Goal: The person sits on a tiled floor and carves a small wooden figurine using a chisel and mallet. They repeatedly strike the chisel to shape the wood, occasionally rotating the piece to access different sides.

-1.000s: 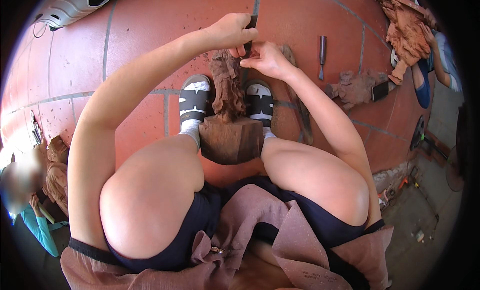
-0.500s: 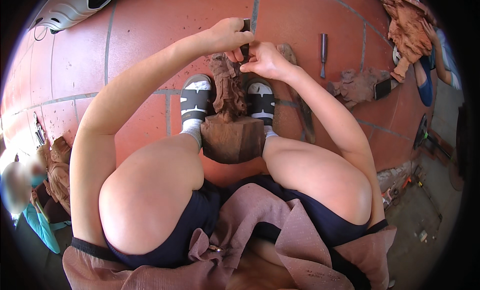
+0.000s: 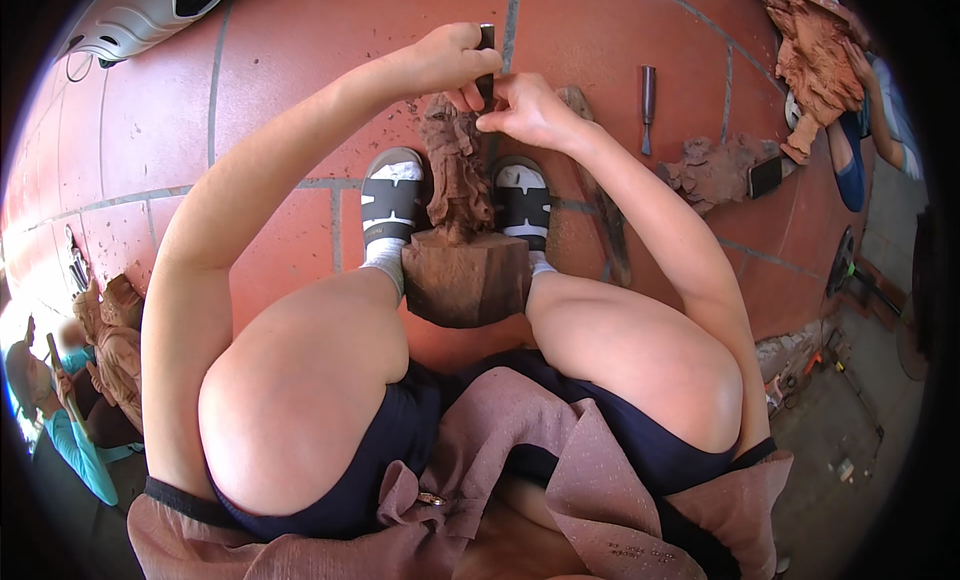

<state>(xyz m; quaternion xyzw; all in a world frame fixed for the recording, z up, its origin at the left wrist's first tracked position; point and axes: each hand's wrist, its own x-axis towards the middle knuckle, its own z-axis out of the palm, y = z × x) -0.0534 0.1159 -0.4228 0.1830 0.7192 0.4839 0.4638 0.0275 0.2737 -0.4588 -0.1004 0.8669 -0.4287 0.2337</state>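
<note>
Between my sandalled feet lies a carved wooden figure (image 3: 455, 170) on a chunky wood block base (image 3: 467, 277). My left hand (image 3: 447, 60) is closed round the dark handle of a carving chisel (image 3: 487, 65), at the figure's far end. Right beside it, my right hand (image 3: 535, 110) grips the lower part of the same chisel, thumb and fingers pressed together close to the carving. The chisel's cutting tip is hidden behind my fingers and the wood.
Another chisel (image 3: 648, 110) lies on the red tiles to the right. A long wooden piece (image 3: 605, 220) rests by my right foot. Beyond are a rough wood chunk (image 3: 715, 173) bearing a dark phone-like object (image 3: 765, 177), and co-workers with carvings (image 3: 815, 65) at both sides.
Both my hands and the chisel have shifted slightly farther from me and a little left. At the far left, the co-worker's head has moved. The wooden figure stays in place.
</note>
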